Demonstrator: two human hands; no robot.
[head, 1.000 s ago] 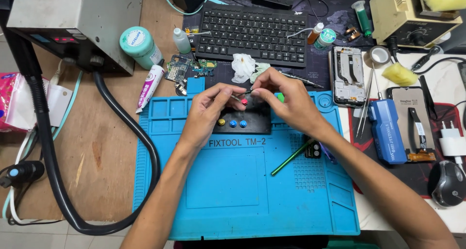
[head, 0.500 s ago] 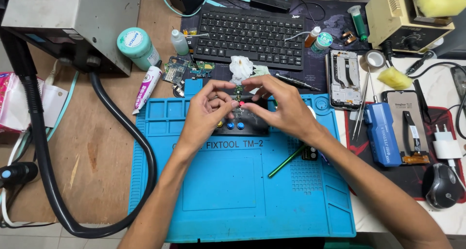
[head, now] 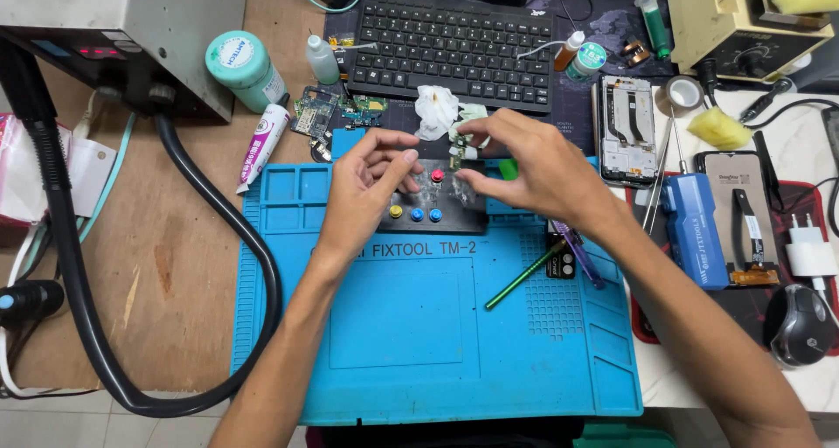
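Note:
My right hand (head: 542, 173) pinches a small green circuit board (head: 455, 148) between thumb and fingertips, just above the back edge of a black holder plate (head: 450, 208). The plate has red, yellow and blue knobs and lies at the top of a blue work mat (head: 437, 343). My left hand (head: 363, 190) hovers at the plate's left side with its fingers apart and curled, holding nothing. A crumpled white tissue (head: 435, 109) lies just behind the board.
A green stick tool (head: 523, 277) and purple tweezers (head: 581, 254) lie on the mat to the right. Behind are a black keyboard (head: 454, 50), loose boards (head: 315, 116), a teal jar (head: 245, 68) and a white tube (head: 262, 146). A grey station (head: 114, 28) with a black hose (head: 79, 273) stands left; phone parts (head: 627, 129) and a mouse (head: 800, 324) lie right.
Both hands were together over the black plate. Now they have drawn apart: the right hand has lifted the small board up and back, and the left hand has let go and opened.

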